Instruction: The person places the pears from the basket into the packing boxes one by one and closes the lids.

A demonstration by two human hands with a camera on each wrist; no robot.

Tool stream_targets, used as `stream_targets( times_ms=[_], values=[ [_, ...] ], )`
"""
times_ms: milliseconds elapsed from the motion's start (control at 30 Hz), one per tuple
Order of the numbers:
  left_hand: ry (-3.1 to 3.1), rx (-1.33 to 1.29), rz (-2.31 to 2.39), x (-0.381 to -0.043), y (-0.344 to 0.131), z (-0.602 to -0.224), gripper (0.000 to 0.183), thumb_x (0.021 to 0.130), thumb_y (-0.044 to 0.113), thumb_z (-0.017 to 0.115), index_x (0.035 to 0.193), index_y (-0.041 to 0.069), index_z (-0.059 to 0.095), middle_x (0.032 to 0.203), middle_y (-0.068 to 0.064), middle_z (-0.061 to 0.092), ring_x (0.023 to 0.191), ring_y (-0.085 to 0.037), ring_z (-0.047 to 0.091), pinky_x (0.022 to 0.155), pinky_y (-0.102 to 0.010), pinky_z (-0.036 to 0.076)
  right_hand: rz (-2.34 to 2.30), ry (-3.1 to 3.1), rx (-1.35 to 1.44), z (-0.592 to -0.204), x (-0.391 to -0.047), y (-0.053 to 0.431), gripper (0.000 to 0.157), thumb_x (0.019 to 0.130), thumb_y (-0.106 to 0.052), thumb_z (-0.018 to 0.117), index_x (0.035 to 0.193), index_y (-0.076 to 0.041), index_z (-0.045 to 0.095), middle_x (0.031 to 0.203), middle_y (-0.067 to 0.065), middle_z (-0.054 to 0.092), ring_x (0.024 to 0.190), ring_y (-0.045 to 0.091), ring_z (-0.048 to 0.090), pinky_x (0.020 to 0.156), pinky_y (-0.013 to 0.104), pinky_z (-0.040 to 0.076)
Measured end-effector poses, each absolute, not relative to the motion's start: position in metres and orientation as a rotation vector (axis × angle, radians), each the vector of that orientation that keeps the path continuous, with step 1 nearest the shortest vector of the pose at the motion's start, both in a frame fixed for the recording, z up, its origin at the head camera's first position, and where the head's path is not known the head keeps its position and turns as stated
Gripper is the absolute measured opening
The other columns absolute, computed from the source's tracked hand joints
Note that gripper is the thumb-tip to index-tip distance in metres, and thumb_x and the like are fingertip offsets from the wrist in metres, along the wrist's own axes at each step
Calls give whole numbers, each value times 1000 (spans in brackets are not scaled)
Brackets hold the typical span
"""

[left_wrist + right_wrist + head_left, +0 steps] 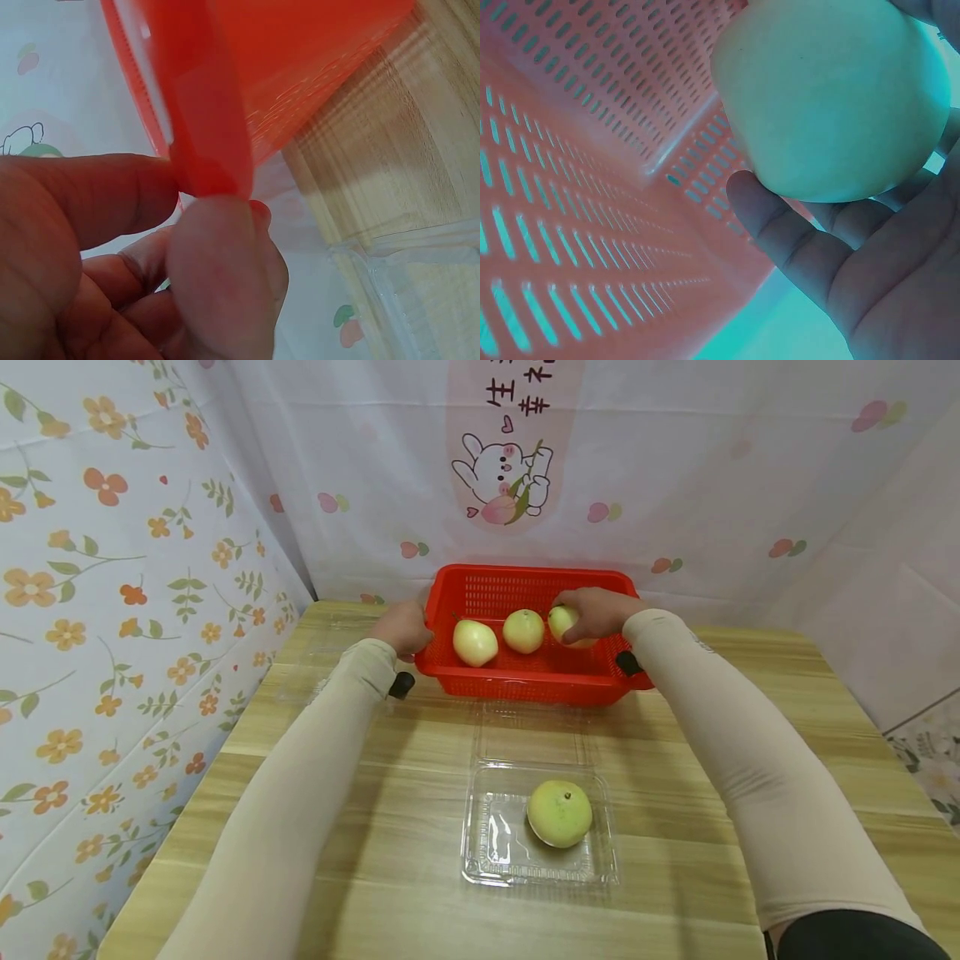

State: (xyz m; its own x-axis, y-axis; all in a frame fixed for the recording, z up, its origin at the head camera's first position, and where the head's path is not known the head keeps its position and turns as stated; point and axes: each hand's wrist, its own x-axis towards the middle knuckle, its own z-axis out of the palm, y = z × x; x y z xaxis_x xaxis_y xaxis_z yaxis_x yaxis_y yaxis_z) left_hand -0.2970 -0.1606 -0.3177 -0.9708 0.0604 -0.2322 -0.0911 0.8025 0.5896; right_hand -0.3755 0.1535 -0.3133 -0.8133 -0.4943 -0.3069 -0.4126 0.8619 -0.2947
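Here, a wooden table (420, 877) stands beside patterned cloth (360, 460).
Four fruits (559, 813): three in one red basket (525, 690), one in a clear box (487, 852); hands apart, left hand (402, 628) pinching the basket's rim, right hand (602, 612) gripping its rightmost fruit (559, 622).

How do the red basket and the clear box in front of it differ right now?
The red basket is opaque with slotted walls; the clear box is see-through.
The red basket looks larger than the clear box.
The left hand grips the red basket's rim; no hand touches the clear box.
Both are open on top and contain pale fruit.
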Motion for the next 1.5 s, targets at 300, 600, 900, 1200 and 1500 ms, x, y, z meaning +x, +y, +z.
stream_targets(
  times_ms=[300,600,900,1200,1500],
  values=[
    [2723,-24,951,-298,-161,-318,18,91,0,52,108,-2,56,97,-16,64,75,-26,64,72,-43,59,-262,2676,-689,-306,-372,155,60,84,-22,75,138,-13,51,126,14,55,115,35,46,93,52,47],
    [2754,-11,899,-298,-160,-318,15,91,1,51,105,-2,56,93,-15,64,70,-23,64,62,-34,58,-247,2703,-761,-297,-362,151,58,84,-21,76,137,-12,53,125,14,56,113,35,47,93,52,47],
    [2745,-26,933,-295,-160,-317,15,91,1,52,105,-1,56,95,-15,64,73,-25,64,68,-39,59,-233,2717,-797,-290,-353,149,60,83,-23,76,137,-11,53,125,13,57,112,34,49,94,51,47],
    [2743,-7,907,-293,-162,-317,15,93,2,50,106,-3,56,96,-16,63,73,-24,64,66,-37,59,-257,2707,-779,-289,-348,149,63,82,-26,77,139,-14,52,127,10,56,113,32,48,92,50,48],
    [2753,0,889,-294,-159,-317,14,94,3,51,106,-3,56,95,-16,63,72,-24,64,68,-38,59,-258,2718,-799,-293,-346,152,61,82,-24,78,137,-12,54,124,11,57,111,32,49,90,49,49]
  ],
)
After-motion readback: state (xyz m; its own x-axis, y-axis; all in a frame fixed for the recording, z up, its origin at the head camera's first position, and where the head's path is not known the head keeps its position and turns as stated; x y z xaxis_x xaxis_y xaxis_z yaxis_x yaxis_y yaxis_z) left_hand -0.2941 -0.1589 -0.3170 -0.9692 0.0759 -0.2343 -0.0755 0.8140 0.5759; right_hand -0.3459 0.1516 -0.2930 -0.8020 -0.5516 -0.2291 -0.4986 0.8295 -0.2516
